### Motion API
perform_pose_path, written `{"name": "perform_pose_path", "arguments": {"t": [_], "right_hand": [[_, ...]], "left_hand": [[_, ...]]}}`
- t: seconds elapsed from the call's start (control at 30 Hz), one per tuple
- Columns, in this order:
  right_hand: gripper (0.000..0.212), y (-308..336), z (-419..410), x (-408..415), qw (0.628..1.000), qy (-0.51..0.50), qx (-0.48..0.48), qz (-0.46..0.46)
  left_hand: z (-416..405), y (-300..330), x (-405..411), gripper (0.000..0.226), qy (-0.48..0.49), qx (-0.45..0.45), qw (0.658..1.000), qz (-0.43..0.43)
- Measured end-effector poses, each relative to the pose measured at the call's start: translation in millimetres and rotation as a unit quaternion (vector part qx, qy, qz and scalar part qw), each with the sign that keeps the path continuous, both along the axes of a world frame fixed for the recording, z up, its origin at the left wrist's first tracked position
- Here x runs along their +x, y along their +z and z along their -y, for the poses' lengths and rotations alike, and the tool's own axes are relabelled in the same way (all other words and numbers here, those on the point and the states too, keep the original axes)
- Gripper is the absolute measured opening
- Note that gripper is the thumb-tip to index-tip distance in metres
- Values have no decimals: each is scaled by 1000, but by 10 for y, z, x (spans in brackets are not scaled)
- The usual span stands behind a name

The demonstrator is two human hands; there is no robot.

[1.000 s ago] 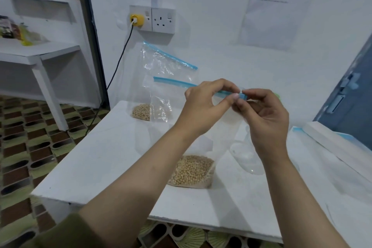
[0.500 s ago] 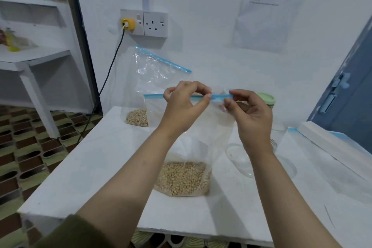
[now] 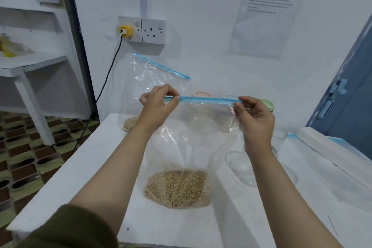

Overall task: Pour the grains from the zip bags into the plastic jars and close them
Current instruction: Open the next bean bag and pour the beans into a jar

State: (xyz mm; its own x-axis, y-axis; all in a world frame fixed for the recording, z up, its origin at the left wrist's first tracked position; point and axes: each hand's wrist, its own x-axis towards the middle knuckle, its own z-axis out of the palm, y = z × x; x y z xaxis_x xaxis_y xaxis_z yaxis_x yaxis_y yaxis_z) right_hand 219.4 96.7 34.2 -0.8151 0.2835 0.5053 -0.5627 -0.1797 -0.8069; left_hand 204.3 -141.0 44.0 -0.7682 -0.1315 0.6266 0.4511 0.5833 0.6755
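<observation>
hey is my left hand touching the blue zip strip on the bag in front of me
Touching. The head view shows the left hand pinching the blue zip strip at its left end, thumb and fingertips closed on it with no gap.

The zip bag [image 3: 193, 139] is made of thin, clear, glossy plastic film, creased, with a blue plastic zip strip [image 3: 207, 99]. The grains [image 3: 178, 187] inside look matt and pebbly. The tabletop [image 3: 66, 177] is painted white, smooth and matt. A clear plastic jar [image 3: 241, 165] shows glossy.
</observation>
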Motion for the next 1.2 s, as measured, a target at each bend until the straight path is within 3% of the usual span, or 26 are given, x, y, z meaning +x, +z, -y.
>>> {"name": "perform_pose_path", "arguments": {"t": [0.13, 0.3, 0.47, 0.63, 0.7, 0.8, 0.97, 1.07, 1.2], "right_hand": [[14, -100, -89, -103, 999, -12, -30, 21], [13, -240, -162, -243, 996, -56, -48, 49], [13, -434, -201, -388, 989, -103, -66, 88], [14, -490, -185, -415, 983, -148, -29, 109], [14, -496, -201, -404, 976, -188, 37, 103], [22, -483, -216, -352, 928, -264, 254, 71], [33, -449, -213, -354, 868, -275, 413, -18], [33, -415, -122, -295, 855, -209, 468, -84], [28, -350, 25, -153, 893, -103, 427, -94]], "left_hand": [[156, -48, -53, 5, 38, -11, 999, -8], [326, -62, -117, 13, 67, -4, 998, -4], [341, -140, -127, 7, 37, 81, 995, 37], [262, -174, -119, 19, -1, 176, 984, 34], [195, -168, -98, 19, -11, 190, 981, 34], [105, -102, -58, 18, -38, 206, 978, 22], [-76, 76, 58, 16, -107, 202, 973, -11], [-229, 143, 128, 14, -143, 204, 968, -12], [-290, 208, 162, 8, -132, 223, 966, -13]]}}
